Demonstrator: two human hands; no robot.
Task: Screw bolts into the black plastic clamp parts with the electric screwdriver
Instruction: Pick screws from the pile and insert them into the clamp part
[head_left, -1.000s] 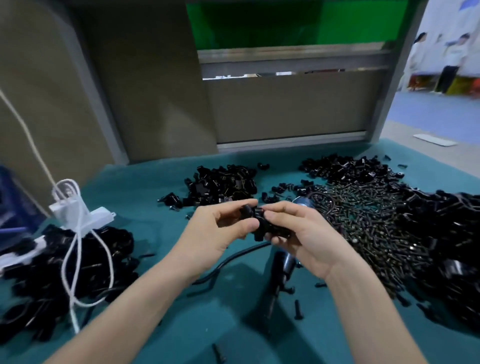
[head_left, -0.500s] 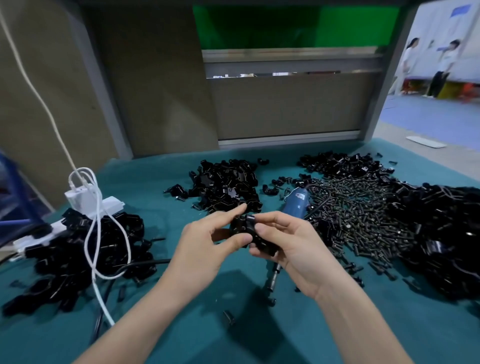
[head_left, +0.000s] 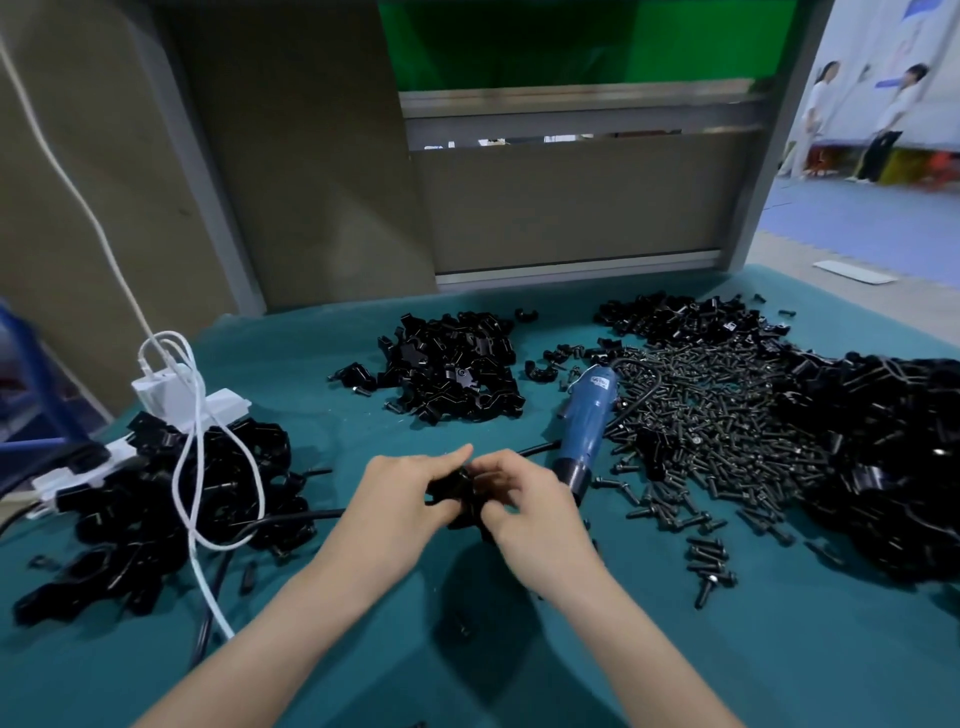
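1. We are holding one black clamp part (head_left: 456, 489) just above the desk (head_left: 649, 654), in the middle of the view. Our left hand (head_left: 408, 496) is pinching it from one side, and our right hand (head_left: 527, 506) is curling its fingers round the other.
2. We are judging this to be the fitting step, done by hand before any driving (fingers are hiding most of the part, so we cannot tell whether a bolt is seated).
3. The electric screwdriver (head_left: 587, 421) is lying unused on the desk just beyond our right hand, at the edge of the heap of bolts (head_left: 727, 415).
4. The next move is probably asking the right hand to let go and reach for the screwdriver, with the left steadying the part so the bit is meeting the bolt head squarely.
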